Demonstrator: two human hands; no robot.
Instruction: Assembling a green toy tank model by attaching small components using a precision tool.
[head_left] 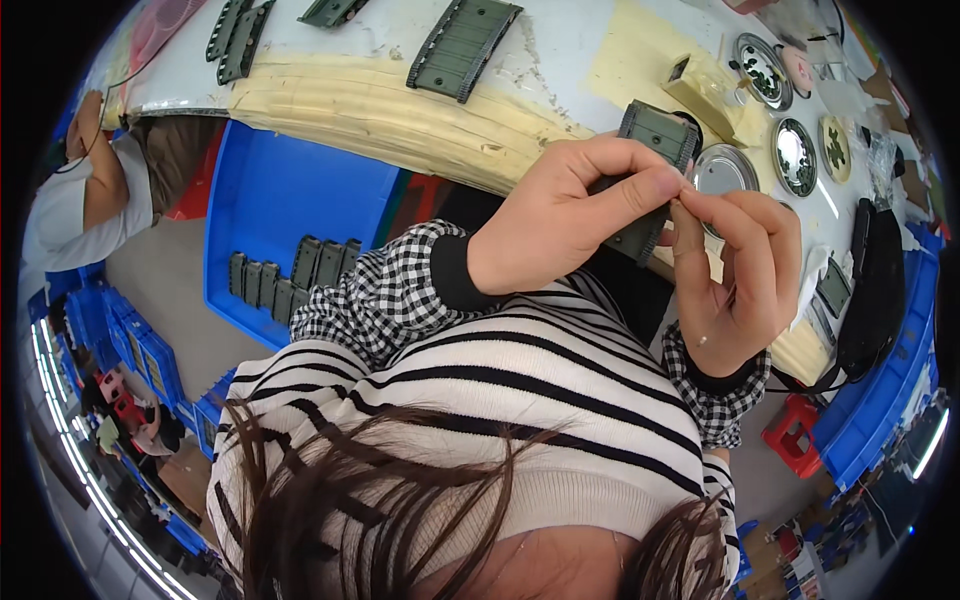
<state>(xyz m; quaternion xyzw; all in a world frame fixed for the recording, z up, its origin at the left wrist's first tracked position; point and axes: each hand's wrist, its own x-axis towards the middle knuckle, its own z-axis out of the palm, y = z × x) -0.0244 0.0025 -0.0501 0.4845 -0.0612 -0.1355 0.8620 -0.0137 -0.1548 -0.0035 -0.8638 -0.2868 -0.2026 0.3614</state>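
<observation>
l. hand [585, 205]: in from lower left, over a green plate [655, 125], nr the front edge of the counter [560, 50]. grip holds the plate; thumb + index lie across its upper face, tips close together at its r. edge. other l. fingers mostly hidden.

r. hand [738, 255]: just r. of the plate, thumb + index tips up against l. thumb tip. grip narrow; can't tell if a small pc is pinched there. remaining fingers curled.

plate posn: tilted, long, ridged sides, partly behind l. hand; lower end sticks out below it.

counter: another green panel [465, 50] lies flat at top ctr, more like it further l. yellow box [710, 95] beyond the hands. silver tin [722, 160] just behind r. hand. further r., shiny dish [742, 58] w/ small dark green pcs. black bag [868, 300] at far r. of counter.

below counter, l.: blue bin [300, 175] w/ rows of dark green parts [320, 262] at its near end. red stool [795, 437] on floor, lower r. co-worker [100, 190] at far l., partly in view.
</observation>
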